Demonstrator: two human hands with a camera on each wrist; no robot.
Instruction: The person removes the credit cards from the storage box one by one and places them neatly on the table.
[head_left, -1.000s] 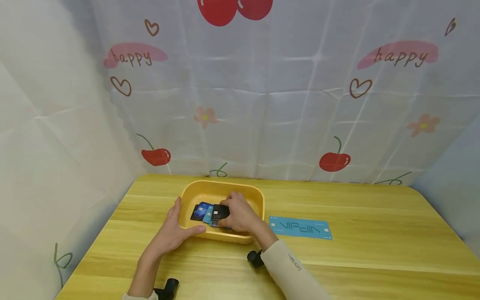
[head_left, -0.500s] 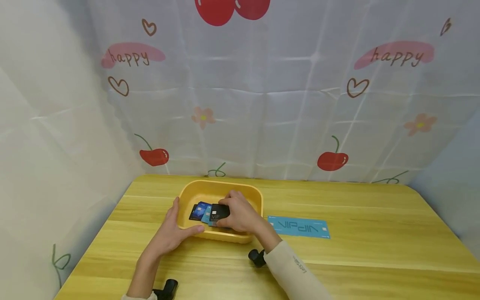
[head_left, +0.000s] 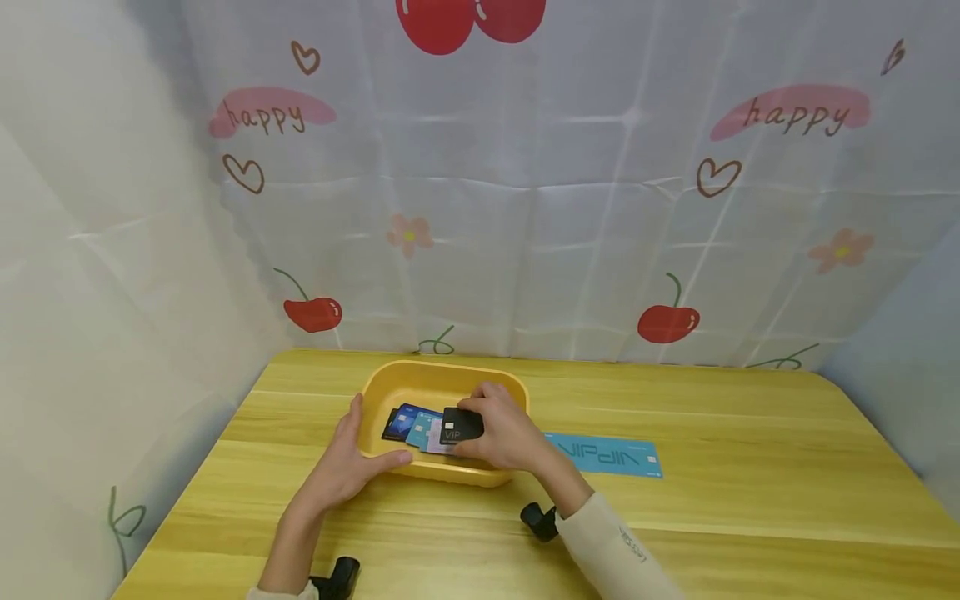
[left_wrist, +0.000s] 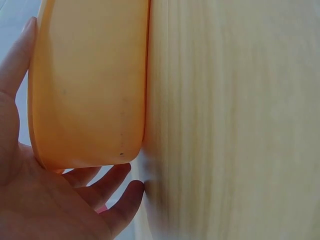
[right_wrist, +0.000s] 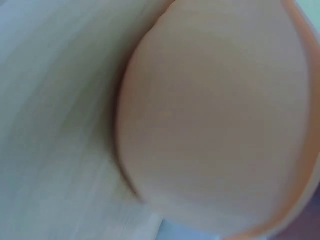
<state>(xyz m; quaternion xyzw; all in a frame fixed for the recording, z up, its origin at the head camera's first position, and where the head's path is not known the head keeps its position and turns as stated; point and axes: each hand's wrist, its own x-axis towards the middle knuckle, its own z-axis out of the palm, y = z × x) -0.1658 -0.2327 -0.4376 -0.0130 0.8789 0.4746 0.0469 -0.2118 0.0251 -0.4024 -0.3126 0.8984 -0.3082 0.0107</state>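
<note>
A yellow plastic basin (head_left: 408, 380) sits on the table with several cards in it. My right hand (head_left: 506, 429) reaches over its right part and pinches a black VIP card (head_left: 459, 426) between thumb and fingers. Left of that card, a pale card (head_left: 436, 438), a light blue card (head_left: 420, 427) and a dark blue card (head_left: 406, 419) overlap. My left hand (head_left: 341, 462) rests against the basin's front left corner, thumb along the front rim, fingers along the left side. In the left wrist view its loosely spread fingers (left_wrist: 107, 187) lie beside the basin's end.
Light blue VIP-printed cards (head_left: 611, 455) lie flat on the wooden table (head_left: 750, 500), right of the basin. A printed white curtain (head_left: 540, 250) hangs behind the table. Black wrist-worn devices are at both forearms. The right wrist view shows the basin's blurred outer wall (right_wrist: 210, 120).
My right hand has moved rightward with the black VIP card, uncovering more of the pale card beneath. The left hand and basin have stayed in place.
</note>
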